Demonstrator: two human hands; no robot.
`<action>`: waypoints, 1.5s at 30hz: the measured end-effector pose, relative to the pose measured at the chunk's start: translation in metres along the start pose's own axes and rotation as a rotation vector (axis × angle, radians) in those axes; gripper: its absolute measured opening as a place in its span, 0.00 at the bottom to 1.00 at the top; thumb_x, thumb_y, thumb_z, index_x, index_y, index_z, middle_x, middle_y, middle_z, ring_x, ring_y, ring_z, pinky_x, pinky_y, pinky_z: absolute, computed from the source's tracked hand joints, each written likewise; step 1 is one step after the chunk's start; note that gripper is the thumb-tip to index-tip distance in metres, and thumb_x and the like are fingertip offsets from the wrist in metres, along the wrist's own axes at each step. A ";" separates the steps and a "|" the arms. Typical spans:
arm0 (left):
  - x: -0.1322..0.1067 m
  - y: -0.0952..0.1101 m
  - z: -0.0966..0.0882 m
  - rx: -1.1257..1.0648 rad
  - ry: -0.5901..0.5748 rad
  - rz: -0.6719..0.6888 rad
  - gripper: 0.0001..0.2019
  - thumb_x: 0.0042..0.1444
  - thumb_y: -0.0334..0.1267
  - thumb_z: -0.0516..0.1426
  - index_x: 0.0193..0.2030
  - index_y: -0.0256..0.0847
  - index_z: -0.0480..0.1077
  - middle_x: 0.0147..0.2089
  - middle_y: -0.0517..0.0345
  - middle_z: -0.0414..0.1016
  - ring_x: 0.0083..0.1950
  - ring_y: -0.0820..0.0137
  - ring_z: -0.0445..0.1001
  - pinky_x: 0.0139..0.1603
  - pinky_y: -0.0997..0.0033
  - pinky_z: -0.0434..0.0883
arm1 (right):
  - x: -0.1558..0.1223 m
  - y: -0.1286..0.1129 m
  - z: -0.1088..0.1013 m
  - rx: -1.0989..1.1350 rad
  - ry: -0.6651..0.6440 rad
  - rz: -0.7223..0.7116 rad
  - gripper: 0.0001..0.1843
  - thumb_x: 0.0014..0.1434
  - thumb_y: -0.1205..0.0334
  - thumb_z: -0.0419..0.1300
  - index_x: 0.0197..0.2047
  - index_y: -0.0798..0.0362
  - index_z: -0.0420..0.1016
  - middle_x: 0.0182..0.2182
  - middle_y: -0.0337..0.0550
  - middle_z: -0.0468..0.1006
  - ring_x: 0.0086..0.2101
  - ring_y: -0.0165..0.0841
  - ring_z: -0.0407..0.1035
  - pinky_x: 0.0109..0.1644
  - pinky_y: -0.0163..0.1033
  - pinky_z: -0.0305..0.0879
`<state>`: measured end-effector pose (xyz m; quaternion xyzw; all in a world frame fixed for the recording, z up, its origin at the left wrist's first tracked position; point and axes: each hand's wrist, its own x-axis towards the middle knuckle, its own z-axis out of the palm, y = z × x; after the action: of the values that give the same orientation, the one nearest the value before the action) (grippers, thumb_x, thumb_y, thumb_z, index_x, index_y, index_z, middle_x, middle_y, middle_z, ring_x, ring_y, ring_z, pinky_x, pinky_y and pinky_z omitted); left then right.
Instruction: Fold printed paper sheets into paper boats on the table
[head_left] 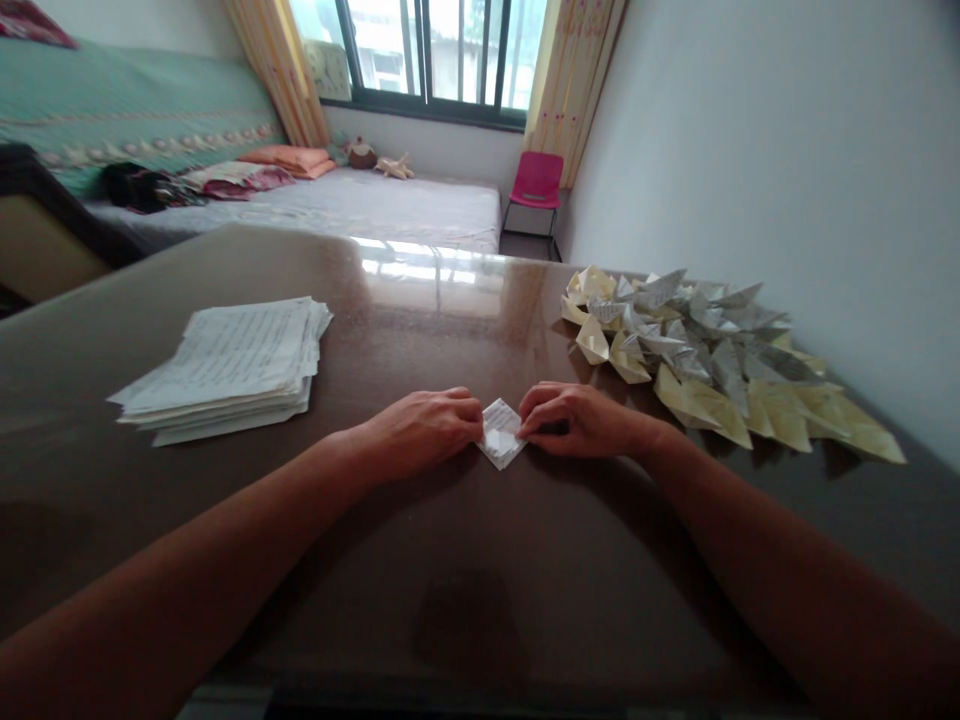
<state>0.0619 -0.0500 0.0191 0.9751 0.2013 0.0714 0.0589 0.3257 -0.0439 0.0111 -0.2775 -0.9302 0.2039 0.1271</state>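
A small diamond of folded paper (501, 432), white with faint writing, lies between my hands at the middle of the dark glossy table (420, 560). My left hand (435, 428) pinches its left corner, fingers closed. On the opposite corner, my right hand (570, 420) has thumb and fingers closed as well. To the right sits a crowd of folded paper boats (675, 340), some yellowish and some white with print. A stack of written paper sheets (232, 350) lies to the left, its edges uneven.
Beyond the table's far edge stand a bed (420, 205) with pillows and a pink chair (538, 182) under the window. A white wall (787, 150) runs along the right side. At the far left is a dark-framed chair back (52, 220).
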 end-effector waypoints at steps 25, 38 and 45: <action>0.000 -0.003 0.004 -0.045 0.024 -0.072 0.13 0.64 0.41 0.51 0.51 0.44 0.71 0.50 0.54 0.72 0.50 0.69 0.71 0.52 0.72 0.67 | -0.003 0.006 0.024 -0.338 0.016 0.150 0.26 0.68 0.50 0.43 0.67 0.40 0.55 0.65 0.34 0.58 0.64 0.43 0.49 0.64 0.52 0.43; 0.000 -0.001 0.006 0.164 0.035 -0.006 0.14 0.66 0.38 0.47 0.48 0.45 0.73 0.44 0.55 0.75 0.43 0.71 0.71 0.40 0.75 0.69 | 0.005 -0.014 0.008 -0.166 0.142 -0.045 0.21 0.56 0.47 0.61 0.46 0.52 0.73 0.41 0.45 0.76 0.42 0.35 0.67 0.47 0.40 0.60; 0.000 -0.002 0.010 0.103 0.064 -0.069 0.13 0.65 0.40 0.49 0.46 0.47 0.74 0.42 0.57 0.75 0.43 0.70 0.71 0.39 0.74 0.68 | 0.003 -0.004 0.016 -0.139 0.101 -0.083 0.08 0.59 0.65 0.58 0.42 0.51 0.75 0.37 0.43 0.75 0.40 0.33 0.65 0.45 0.37 0.59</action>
<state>0.0629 -0.0492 0.0092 0.9666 0.2398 0.0902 0.0043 0.3163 -0.0502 -0.0012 -0.2568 -0.9452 0.1193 0.1624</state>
